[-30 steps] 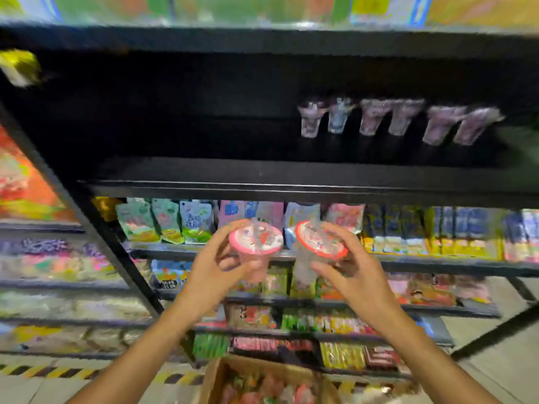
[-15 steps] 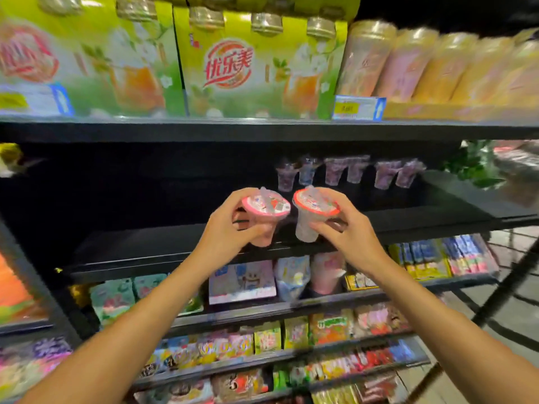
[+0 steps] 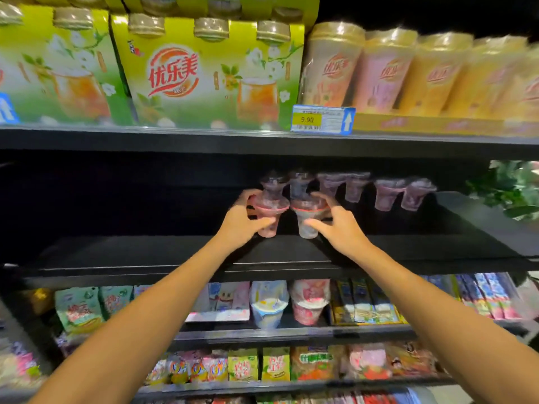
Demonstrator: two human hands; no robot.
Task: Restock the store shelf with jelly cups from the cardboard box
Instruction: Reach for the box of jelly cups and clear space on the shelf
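1. Head view: the left hand (image 3: 239, 221) grips a pink jelly cup (image 3: 267, 218), thumb and fingers curled round its body just below the red-rimmed lid.
2. The right hand (image 3: 335, 225) grips a pale jelly cup (image 3: 307, 221) the same way, fingers wrapped from the right side, index finger stretched toward the cup's lower part.
3. The two held cups stand upright, side by side and almost touching, above the black shelf (image 3: 175, 255); whether their bases touch the board cannot be told.
4. Just behind them, farther in on the same shelf, runs a row of purple-tinted jelly cups (image 3: 388, 193), extending to the right in the shadow.
5. Both bare forearms reach up from the near edge of the frame, the left from lower left, the right from lower right.
6. On the shelf above stand green and yellow drink cartons (image 3: 204, 74) on the left and tall wrapped drink cups (image 3: 379, 71) on the right, with a yellow price tag (image 3: 322, 118) reading 9.90 on the shelf edge between them.
7. On the shelf below the hands sit snack packets (image 3: 78, 309) and two larger cups (image 3: 268, 304), and lower still more colourful packets (image 3: 274, 364).
8. A green plant (image 3: 507, 185) shows at the far right.
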